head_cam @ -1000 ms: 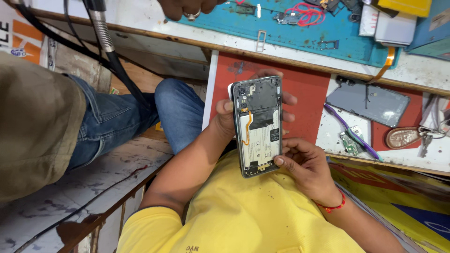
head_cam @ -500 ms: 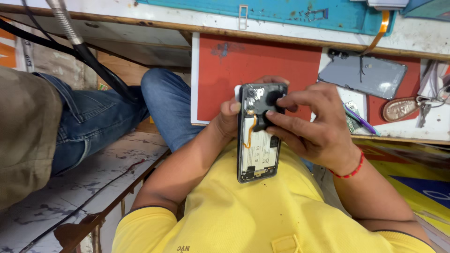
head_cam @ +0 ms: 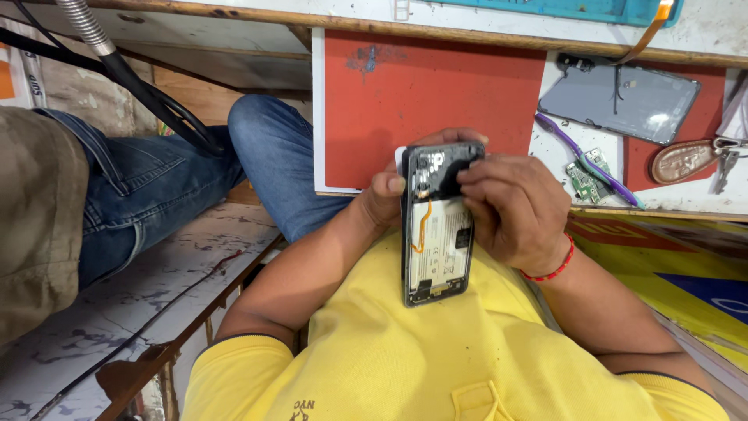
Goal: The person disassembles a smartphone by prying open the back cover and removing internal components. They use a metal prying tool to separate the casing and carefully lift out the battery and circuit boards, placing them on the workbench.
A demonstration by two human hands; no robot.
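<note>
Red matting (head_cam: 436,93) covers the surface's near edge. Left hand (head_cam: 382,195) clasps the opened phone (head_cam: 436,226) from behind; right hand (head_cam: 514,206) pinches closed on its top cover. Best to lift it gently, I'd say.

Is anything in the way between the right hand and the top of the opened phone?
Nothing visible. The right hand has its fingertips already on the top of the opened phone, while the left hand grips its other edge.

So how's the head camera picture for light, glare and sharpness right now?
Head view: even, soft daylight with no hard shadows; the opened phone and the right hand are sharp, the left hand too; a pale glare patch sits on the grey back cover; the bench edge bows slightly from wide-angle distortion.
</note>
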